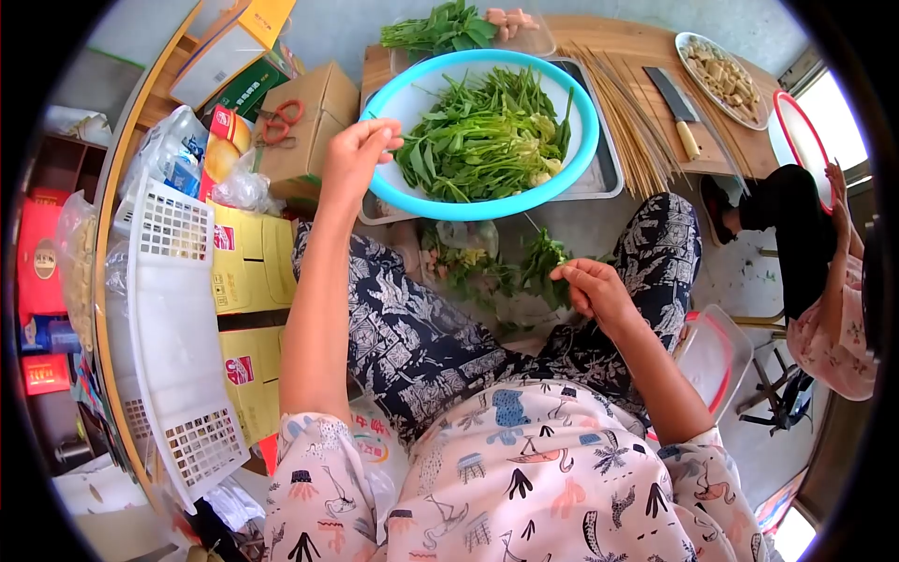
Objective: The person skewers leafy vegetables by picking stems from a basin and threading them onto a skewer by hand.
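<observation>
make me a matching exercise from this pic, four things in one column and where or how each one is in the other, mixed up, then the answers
Column 1
1. scissors
2. knife
3. round tray
4. right hand

Column 2
A. light blue rim, heaped with greens
B. fingers at a leafy bunch
C. on the brown cardboard box
D. on the wooden table, near the long thin sticks

Right pairs: 1-C, 2-D, 3-A, 4-B
</observation>
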### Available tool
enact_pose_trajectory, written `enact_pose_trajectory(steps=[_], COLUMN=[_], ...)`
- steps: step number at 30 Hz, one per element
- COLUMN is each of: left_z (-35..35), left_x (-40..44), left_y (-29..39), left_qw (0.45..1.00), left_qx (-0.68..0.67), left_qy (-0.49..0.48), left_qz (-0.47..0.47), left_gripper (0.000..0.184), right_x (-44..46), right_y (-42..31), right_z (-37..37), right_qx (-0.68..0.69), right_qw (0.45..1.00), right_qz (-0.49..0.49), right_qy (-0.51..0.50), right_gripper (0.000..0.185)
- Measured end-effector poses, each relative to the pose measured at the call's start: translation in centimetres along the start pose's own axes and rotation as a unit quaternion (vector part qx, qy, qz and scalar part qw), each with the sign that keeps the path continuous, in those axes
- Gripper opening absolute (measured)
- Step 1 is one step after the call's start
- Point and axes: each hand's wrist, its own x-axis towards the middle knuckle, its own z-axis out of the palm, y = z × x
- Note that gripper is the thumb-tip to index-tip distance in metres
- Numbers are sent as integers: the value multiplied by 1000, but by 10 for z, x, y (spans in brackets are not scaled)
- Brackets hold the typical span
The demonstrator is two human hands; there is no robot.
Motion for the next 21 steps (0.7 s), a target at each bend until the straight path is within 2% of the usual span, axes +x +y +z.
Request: enact_pose_trajectory(steps=[1, 5, 7, 11, 16, 18, 21], left_z=[4, 21, 33, 48, 49, 43, 30], left_x=[14, 72, 89, 99, 102, 100, 93], left_y=[-2, -46, -62, -74, -81, -83, -80], left_qw=[1000, 994, 962, 933, 914, 924, 942], left_qx=[15, 104, 270, 359, 397, 365, 331], left_qy=[24, 12, 4, -21, -46, -64, -41], left_qz=[-8, -18, 28, -9, -67, -95, -45], left_gripper=[23, 26, 26, 19, 24, 24, 22], right_x=[1, 3, 2, 0, 2, 3, 2], right_y=[0, 1, 2, 1, 0, -2, -4], right_z=[2, 5, 5, 5, 3, 3, 3], right_qx=[-3, -18, -28, -31, -25, -24, -26], right_qw=[1000, 1000, 1000, 1000, 1000, 1000, 1000], right_qz=[2, 3, 1, -4, 7, 10, 13], right_qy=[4, 2, -7, -2, -5, -9, -9], right_gripper=[20, 20, 18, 17, 19, 21, 21])
